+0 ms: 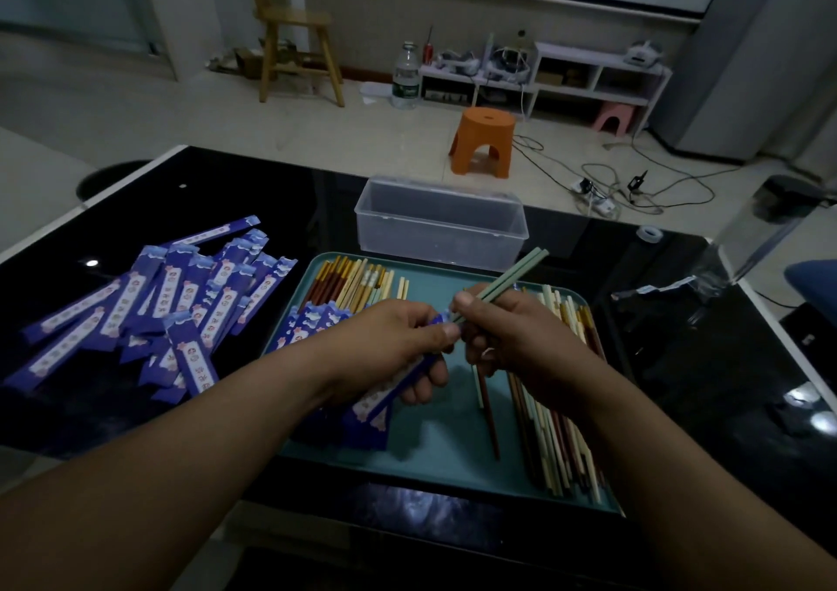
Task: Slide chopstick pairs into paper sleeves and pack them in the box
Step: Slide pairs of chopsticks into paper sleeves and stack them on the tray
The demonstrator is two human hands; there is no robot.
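The right hand (521, 336) pinches a pale green chopstick pair (512, 275) between thumb and curled fingers. The pair lies side by side, its long axis running from the hand up and away to the right, the near tips pointing down-left at the mouth of a blue paper sleeve (378, 402). The left hand (398, 341), touching distance from the right, grips that sleeve with thumb on top and fingers curled below. The sleeve slants from its open end between the two hands back toward the person's left, roughly in line with the pair; whether the tips are already inside the mouth I cannot tell. Both hands hover over a teal tray (435, 445). Under the left hand the tray holds a fanned stack of sleeves (317, 318); under and beyond the right wrist lies a heap of loose chopsticks (557, 432), brown, cream and pale, long axes running near to far; one brown chopstick (489, 413) lies alone just below the hands. A further row of chopsticks (358, 280) lines the tray's far left corner. Beyond the hands, just past the tray, stands a clear plastic box (439, 223), top open. Well left of the left hand, a scattered sleeve pile (149, 309) covers the black bench (679, 364).
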